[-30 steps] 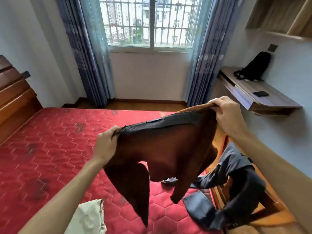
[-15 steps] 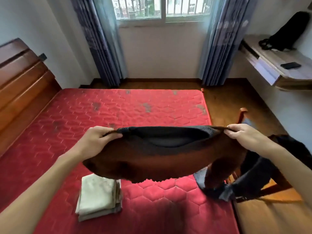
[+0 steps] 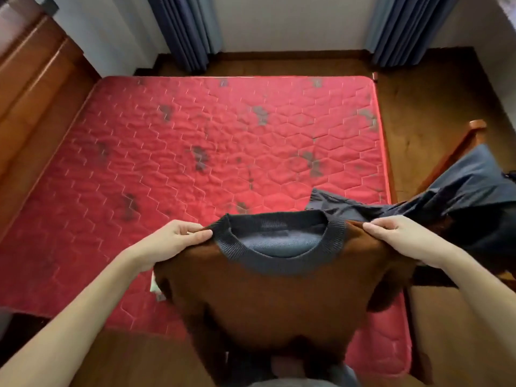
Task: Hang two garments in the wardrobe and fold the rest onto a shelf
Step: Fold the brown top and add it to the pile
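Note:
A brown knitted sweater [image 3: 268,300] with a dark blue ribbed collar hangs in front of me over the near edge of the red mattress [image 3: 212,152]. My left hand [image 3: 173,241] pinches its left shoulder. My right hand [image 3: 396,236] pinches its right shoulder. The collar faces up between both hands. A dark blue garment [image 3: 460,196] lies draped over a wooden chair [image 3: 472,132] at the right, with one end on the mattress. A folded white garment [image 3: 154,283] shows only as a sliver behind the sweater's left edge.
A wooden headboard [image 3: 30,88] runs along the left. Blue curtains [image 3: 187,26] hang at the far wall on both sides. Brown wooden floor [image 3: 418,107] lies beyond and right of the bed, and also below the mattress edge near me.
My view has tilted down and the sweater has come closer and lower, its collar now turned up toward me. It now hides most of the folded white garment. Both hands keep their hold.

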